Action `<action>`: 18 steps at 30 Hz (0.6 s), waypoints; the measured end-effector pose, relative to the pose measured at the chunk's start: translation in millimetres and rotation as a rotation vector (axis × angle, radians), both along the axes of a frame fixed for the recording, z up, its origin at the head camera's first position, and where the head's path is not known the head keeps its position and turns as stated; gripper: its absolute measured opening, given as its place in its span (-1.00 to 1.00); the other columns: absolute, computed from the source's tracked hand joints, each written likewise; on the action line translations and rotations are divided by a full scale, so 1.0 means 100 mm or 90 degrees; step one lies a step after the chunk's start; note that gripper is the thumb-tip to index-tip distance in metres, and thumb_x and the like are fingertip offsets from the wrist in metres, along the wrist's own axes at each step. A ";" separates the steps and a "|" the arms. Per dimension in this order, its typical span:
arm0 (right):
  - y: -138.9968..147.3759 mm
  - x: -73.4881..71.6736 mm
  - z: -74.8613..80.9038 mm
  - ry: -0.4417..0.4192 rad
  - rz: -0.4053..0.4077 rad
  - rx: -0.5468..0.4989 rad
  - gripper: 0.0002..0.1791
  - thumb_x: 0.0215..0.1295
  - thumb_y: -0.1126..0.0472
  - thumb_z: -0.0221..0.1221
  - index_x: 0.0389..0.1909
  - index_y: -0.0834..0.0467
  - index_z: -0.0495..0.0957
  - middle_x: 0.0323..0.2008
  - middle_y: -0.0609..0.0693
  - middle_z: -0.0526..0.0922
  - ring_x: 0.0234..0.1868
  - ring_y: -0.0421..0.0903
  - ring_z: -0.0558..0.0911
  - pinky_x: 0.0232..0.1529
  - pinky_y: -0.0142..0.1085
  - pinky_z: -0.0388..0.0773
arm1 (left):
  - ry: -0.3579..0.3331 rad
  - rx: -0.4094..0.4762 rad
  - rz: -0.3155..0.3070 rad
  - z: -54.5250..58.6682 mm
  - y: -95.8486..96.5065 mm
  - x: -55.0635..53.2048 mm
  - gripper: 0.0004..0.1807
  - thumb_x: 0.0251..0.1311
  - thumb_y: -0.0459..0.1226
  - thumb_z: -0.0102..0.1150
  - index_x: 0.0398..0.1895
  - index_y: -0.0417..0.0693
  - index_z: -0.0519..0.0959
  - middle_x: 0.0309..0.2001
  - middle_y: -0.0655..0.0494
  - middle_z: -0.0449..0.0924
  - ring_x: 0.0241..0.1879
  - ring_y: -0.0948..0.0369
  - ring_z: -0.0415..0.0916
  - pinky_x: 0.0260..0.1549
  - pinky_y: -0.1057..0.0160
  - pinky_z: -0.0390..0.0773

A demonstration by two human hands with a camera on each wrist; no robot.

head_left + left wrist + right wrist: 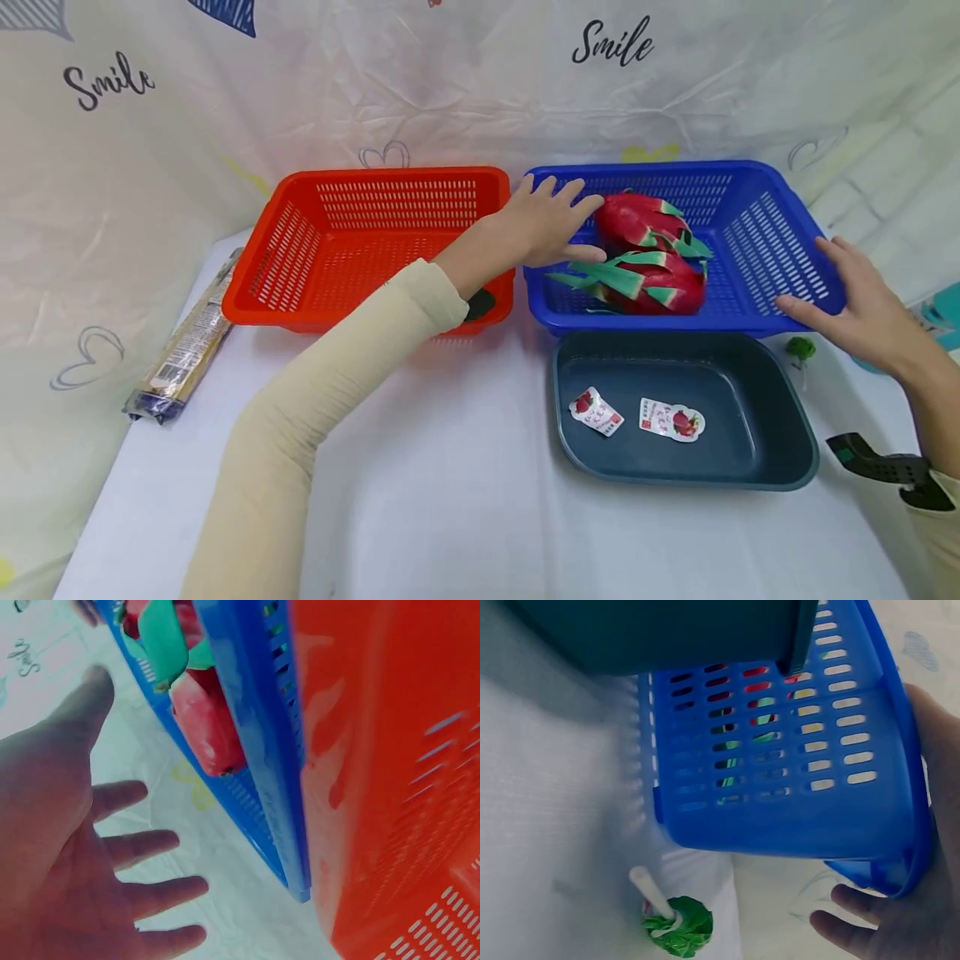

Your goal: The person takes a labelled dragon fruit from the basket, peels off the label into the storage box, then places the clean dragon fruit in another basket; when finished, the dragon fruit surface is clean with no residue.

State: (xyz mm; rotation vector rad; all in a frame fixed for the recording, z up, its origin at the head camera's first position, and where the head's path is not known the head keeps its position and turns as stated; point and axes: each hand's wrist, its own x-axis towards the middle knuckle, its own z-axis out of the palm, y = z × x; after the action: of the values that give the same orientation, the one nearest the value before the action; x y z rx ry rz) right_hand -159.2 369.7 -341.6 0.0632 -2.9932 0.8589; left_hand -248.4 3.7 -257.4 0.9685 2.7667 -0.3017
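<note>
A blue basket holds two red dragon fruits with green scales, one behind the other. My left hand is spread over the basket's left rim, close to the fruits; in the left wrist view its fingers are apart and hold nothing. At the basket's right end is my right hand, with its thumb and fingers loosely spread at the rim. The right wrist view shows the thumb beside the blue rim; whether it presses there I cannot tell.
Left of the blue basket stands a red basket with a dark green item partly behind my sleeve. In front, a dark tray holds two fruit-printed cards. A long package lies far left; a small green piece is right.
</note>
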 end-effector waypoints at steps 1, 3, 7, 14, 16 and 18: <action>0.00 0.01 0.00 0.006 0.000 0.007 0.03 0.26 -0.01 0.11 0.54 0.15 -0.33 0.52 0.34 -0.39 0.36 0.60 -0.05 0.03 0.56 0.03 | 0.009 0.010 0.006 -0.01 -0.01 0.01 -0.10 0.27 0.40 -0.41 0.57 0.24 -0.19 0.58 0.03 -0.22 0.55 -0.09 -0.17 0.48 -0.21 -0.18; -0.01 0.03 0.02 0.024 0.000 0.025 0.03 0.24 0.00 0.13 0.54 0.17 -0.29 0.53 0.31 -0.38 0.40 0.57 -0.11 0.05 0.56 0.00 | 0.030 0.031 0.017 -0.05 -0.04 0.05 -0.12 0.28 0.39 -0.41 0.56 0.24 -0.17 0.58 0.03 -0.21 0.55 -0.10 -0.17 0.48 -0.23 -0.17; -0.06 0.08 0.07 0.073 -0.002 0.078 0.02 0.18 0.01 0.17 0.53 0.21 -0.17 0.54 0.29 -0.31 0.46 0.49 -0.16 0.15 0.54 -0.08 | 0.028 0.082 0.068 -0.12 -0.13 0.17 -0.08 0.23 0.43 -0.40 0.56 0.28 -0.19 0.59 0.03 -0.28 0.55 -0.13 -0.25 0.46 -0.28 -0.20; -0.32 0.14 0.26 0.103 -0.026 0.109 0.05 0.20 -0.03 0.15 0.54 0.19 -0.26 0.55 0.23 -0.32 0.50 0.41 -0.20 0.21 0.51 -0.18 | 0.014 0.144 0.171 -0.20 -0.35 0.33 0.03 0.09 0.53 -0.36 0.56 0.35 -0.25 0.59 0.02 -0.40 0.55 -0.18 -0.36 0.40 -0.38 -0.25; -0.42 0.14 0.30 0.108 -0.028 0.114 0.05 0.23 -0.07 0.12 0.54 0.16 -0.30 0.55 0.22 -0.34 0.51 0.40 -0.22 0.21 0.51 -0.20 | 0.023 0.155 0.194 -0.22 -0.42 0.36 0.02 0.09 0.53 -0.37 0.55 0.35 -0.24 0.59 0.02 -0.41 0.55 -0.19 -0.36 0.39 -0.39 -0.26; -0.51 0.14 0.33 0.114 -0.018 0.138 0.04 0.25 -0.15 0.07 0.55 0.14 -0.30 0.55 0.22 -0.37 0.50 0.43 -0.20 0.21 0.51 -0.16 | 0.031 0.167 0.217 -0.23 -0.50 0.38 0.00 0.11 0.52 -0.41 0.55 0.36 -0.25 0.59 0.01 -0.43 0.55 -0.19 -0.39 0.39 -0.40 -0.29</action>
State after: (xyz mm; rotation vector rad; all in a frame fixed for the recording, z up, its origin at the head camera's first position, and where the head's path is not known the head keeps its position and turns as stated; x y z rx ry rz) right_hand -145.2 318.4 -308.3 0.0970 -2.8969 0.4949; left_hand -210.1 -45.9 -280.6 0.5234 3.0014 0.0932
